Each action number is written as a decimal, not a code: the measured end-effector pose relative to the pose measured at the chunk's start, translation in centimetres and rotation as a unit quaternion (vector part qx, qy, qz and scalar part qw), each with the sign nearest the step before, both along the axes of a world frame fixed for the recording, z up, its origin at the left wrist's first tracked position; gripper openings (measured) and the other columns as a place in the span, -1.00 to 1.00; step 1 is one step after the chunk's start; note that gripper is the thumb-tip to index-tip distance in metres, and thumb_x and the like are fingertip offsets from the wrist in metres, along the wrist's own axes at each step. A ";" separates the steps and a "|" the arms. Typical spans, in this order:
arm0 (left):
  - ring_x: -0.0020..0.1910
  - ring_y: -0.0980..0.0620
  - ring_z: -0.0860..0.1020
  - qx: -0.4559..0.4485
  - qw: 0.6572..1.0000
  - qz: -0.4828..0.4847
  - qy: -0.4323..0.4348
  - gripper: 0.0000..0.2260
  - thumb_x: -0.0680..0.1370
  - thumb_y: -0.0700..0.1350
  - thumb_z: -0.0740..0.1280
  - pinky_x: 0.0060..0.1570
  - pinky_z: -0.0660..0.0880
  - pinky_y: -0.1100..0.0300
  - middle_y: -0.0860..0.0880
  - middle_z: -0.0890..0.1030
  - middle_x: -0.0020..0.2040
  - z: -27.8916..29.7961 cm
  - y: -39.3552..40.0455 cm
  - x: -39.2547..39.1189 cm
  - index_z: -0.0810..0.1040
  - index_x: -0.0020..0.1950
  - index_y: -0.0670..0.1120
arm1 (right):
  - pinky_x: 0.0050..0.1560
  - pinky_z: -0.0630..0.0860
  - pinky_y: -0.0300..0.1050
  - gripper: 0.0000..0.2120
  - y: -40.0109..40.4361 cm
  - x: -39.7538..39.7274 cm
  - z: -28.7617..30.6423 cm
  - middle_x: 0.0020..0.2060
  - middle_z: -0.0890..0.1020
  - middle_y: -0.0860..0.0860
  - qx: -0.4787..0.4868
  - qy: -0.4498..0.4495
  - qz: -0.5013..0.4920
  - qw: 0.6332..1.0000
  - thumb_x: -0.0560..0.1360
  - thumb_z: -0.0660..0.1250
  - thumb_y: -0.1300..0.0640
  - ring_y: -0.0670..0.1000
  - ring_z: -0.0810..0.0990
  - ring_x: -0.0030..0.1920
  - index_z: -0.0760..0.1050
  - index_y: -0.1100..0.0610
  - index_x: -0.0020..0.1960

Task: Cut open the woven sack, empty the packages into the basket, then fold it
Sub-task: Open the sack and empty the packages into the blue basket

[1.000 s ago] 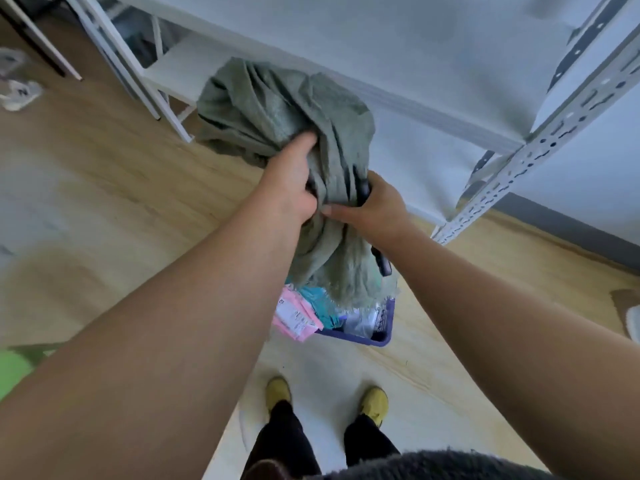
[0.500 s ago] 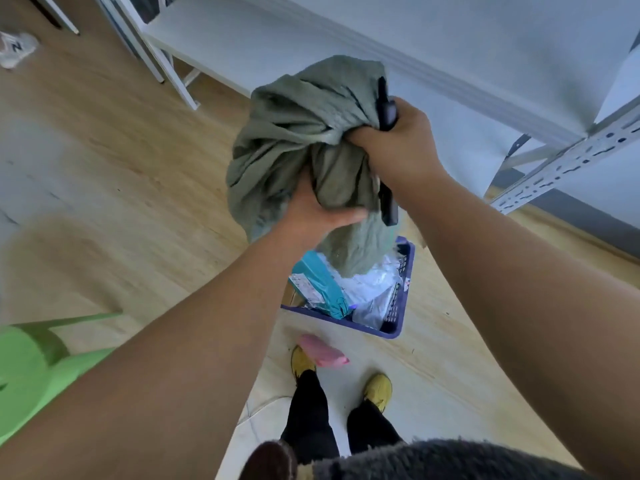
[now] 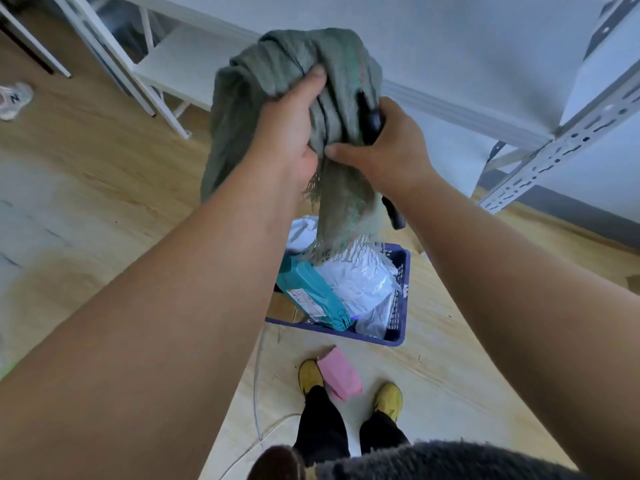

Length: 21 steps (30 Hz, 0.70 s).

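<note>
Sack [image 3: 294, 98] fabric, grey-green and woven, is bunched and held up high above the basket [image 3: 401, 268]. It is clutched by the left hand [image 3: 287, 133], whose fingers are curled into the upper folds, and by the right hand [image 3: 384, 147], whose thumb and fingers are closed round the gathered neck of the cloth together with a dark-handled tool [image 3: 372, 123], presumably the cutter; its far end is seen poking out below the wrist. The frayed open mouth of the sack hangs down just over the far rim of the basket.

As far as can be judged, the cutting is done and the emptying is nearly finished: the sack looks limp and slack, and nothing is seen dropping from it. In the blue basket a teal package [image 3: 311, 292] and white plastic mailers [image 3: 367, 282] are piled. One pink package [image 3: 339, 375] lies on the floor outside the basket, between the yellow shoes [image 3: 310, 375], so it is still to be picked up and put in. The folding is not yet begun.

Around the work, a white metal shelving unit [image 3: 554, 143] stands on the far side, close to the raised sack, and a sneaker [image 3: 14, 98] lies on the wooden floor [image 3: 86, 188] at far left. For the folding, the tool in the right grip is likely to be a hindrance.
</note>
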<state>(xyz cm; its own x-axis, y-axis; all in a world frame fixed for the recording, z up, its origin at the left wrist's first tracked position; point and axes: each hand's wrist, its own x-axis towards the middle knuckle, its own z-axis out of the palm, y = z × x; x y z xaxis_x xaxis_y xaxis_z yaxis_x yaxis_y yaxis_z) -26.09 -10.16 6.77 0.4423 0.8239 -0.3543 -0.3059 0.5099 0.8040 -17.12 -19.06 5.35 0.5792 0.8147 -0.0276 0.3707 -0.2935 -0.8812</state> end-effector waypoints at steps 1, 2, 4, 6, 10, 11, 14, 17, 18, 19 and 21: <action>0.18 -0.20 0.60 0.005 1.000 -0.019 0.006 -0.66 0.59 -0.14 0.31 0.17 0.53 -0.17 -0.25 0.59 0.22 0.5 -0.5 0.2 0.49 0.32 -0.26 | -0.03 0.54 -0.04 -0.55 -0.2 0.4 0.3 -0.09 0.64 0.07 0.006 -0.015 -0.033 0.999 0.29 0.54 0.04 0.08 0.60 -0.06 0.50 0.21 0.08; 0.18 -0.14 0.60 0.017 0.999 -0.043 0.022 -0.67 0.58 -0.12 0.32 0.13 0.56 -0.10 -0.19 0.61 0.22 0.8 -0.9 0.2 0.50 0.31 -0.21 | -0.03 0.53 0.00 -0.62 -0.5 0.9 0.6 -0.14 0.64 0.07 0.017 -0.028 -0.064 0.997 0.32 0.50 0.05 0.11 0.60 -0.07 0.52 0.23 0.03; 0.14 0.02 0.62 0.062 0.991 -0.104 0.054 -0.73 0.57 -0.07 0.35 -0.01 0.58 0.09 -0.04 0.64 0.19 1.0 -2.2 0.3 0.52 0.26 -0.07 | -0.05 0.52 -0.02 -0.71 -1.2 1.7 1.2 -0.20 0.60 0.02 0.044 -0.033 -0.114 0.992 0.36 0.44 0.08 0.12 0.59 -0.09 0.54 0.21 0.01; 0.05 0.16 0.63 0.122 0.977 -0.155 0.077 -0.81 0.54 -0.08 0.38 -0.08 0.55 0.24 0.07 0.67 0.08 0.8 -3.1 0.3 0.55 0.15 -0.02 | -0.05 0.54 -0.03 -0.73 -2.2 2.3 1.7 -0.20 0.60 0.00 0.074 -0.012 -0.149 0.986 0.36 0.41 0.10 0.12 0.59 -0.09 0.54 0.19 0.01; 0.20 0.10 0.58 0.243 0.933 -0.198 0.173 -0.41 0.26 0.11 0.55 0.29 0.46 0.09 0.06 0.63 0.19 0.1 -4.5 0.2 0.55 0.23 -0.02 | -0.05 0.56 -0.03 -0.76 -4.4 3.0 3.0 -0.24 0.60 -0.06 0.117 0.013 -0.171 0.978 0.34 0.38 0.15 0.07 0.59 -0.13 0.53 0.16 0.00; 0.22 0.09 0.56 0.267 0.923 -0.202 0.191 -0.32 0.21 0.16 0.55 0.32 0.43 0.05 0.06 0.61 0.22 0.0 -4.8 0.3 0.53 0.28 -0.01 | -0.05 0.55 -0.04 -0.79 -4.9 3.1 3.5 -0.25 0.59 -0.08 0.125 0.014 -0.166 0.978 0.35 0.38 0.18 0.04 0.57 -0.14 0.52 0.12 -0.02; 0.24 0.11 0.53 0.288 0.918 -0.199 0.186 -0.25 0.19 0.20 0.53 0.35 0.40 0.06 0.08 0.58 0.26 0.6 -5.7 0.9 0.49 0.33 -0.01 | -0.02 0.56 -0.03 -0.78 -6.2 3.3 5.1 -0.20 0.62 -0.08 0.154 -0.006 -0.158 0.975 0.34 0.36 0.19 0.02 0.60 -0.11 0.50 0.03 -0.02; 0.25 0.11 0.53 0.314 0.915 -0.200 0.156 -0.27 0.22 0.18 0.52 0.35 0.40 0.05 0.06 0.58 0.26 2.4 -6.3 2.0 0.48 0.33 -0.05 | 0.06 0.56 0.01 -0.74 -7.3 3.8 7.0 -0.10 0.67 -0.06 0.184 -0.019 -0.161 0.969 0.35 0.36 0.19 0.02 0.63 -0.01 0.49 0.00 0.02; 0.25 0.11 0.53 0.324 0.913 -0.201 0.147 -0.28 0.23 0.16 0.52 0.35 0.40 0.04 0.05 0.58 0.26 3.0 -6.4 2.4 0.48 0.34 -0.06 | 0.06 0.57 0.01 -0.73 -7.7 4.1 7.8 -0.09 0.67 -0.06 0.197 -0.021 -0.163 0.967 0.35 0.37 0.20 0.01 0.64 -0.01 0.49 0.01 0.03; 0.25 0.11 0.53 0.333 0.910 -0.202 0.140 -0.28 0.24 0.15 0.51 0.36 0.40 0.04 0.05 0.58 0.27 3.6 -6.6 2.8 0.48 0.34 -0.08 | 0.05 0.57 0.00 -0.73 -8.1 4.3 8.5 -0.10 0.67 -0.06 0.212 -0.021 -0.162 0.963 0.35 0.37 0.21 0.00 0.64 -0.02 0.50 0.01 0.02; 0.27 0.10 0.52 0.344 0.907 -0.205 0.127 -0.28 0.26 0.13 0.51 0.36 0.40 0.03 0.03 0.57 0.29 4.8 -7.2 3.6 0.46 0.35 -0.09 | 0.01 0.58 -0.07 -0.73 -8.9 4.8 9.8 -0.14 0.66 -0.09 0.233 -0.027 -0.160 0.959 0.35 0.37 0.23 -0.04 0.64 -0.05 0.50 0.02 0.01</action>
